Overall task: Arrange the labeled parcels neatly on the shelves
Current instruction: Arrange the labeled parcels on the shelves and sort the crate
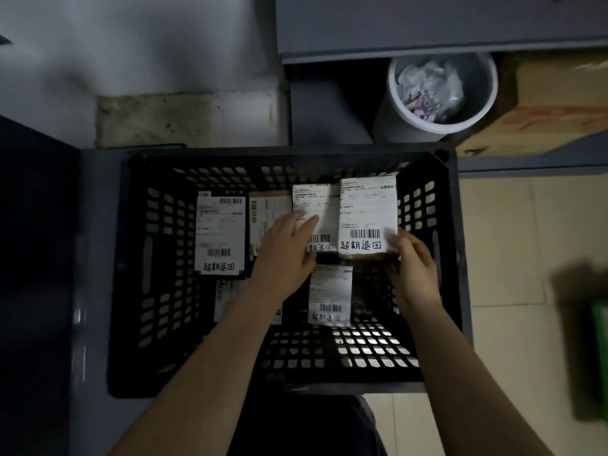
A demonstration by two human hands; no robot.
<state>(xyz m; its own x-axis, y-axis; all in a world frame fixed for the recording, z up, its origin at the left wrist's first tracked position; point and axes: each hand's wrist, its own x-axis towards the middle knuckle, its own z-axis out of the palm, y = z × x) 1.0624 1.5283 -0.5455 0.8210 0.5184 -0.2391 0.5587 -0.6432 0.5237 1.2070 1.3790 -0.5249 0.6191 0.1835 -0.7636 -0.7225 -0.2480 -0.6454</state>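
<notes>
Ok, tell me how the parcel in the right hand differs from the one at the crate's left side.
The right-hand parcel is gripped at its near corner by the right hand; the left parcel lies untouched. The right-hand parcel shows brown card under its label; the left parcel has dark wrapping. Both carry a white label with barcode and handwritten characters.

Black crate (131,291), walls patterned with rows of slots. White-labelled parcel (367,215) right of centre, with black barcode stripes and black handwritten characters. White-rimmed bin (437,129), upper right. Beige floor tiles (500,241). Blurred thing (599,340) at right edge, seemingly green.
</notes>
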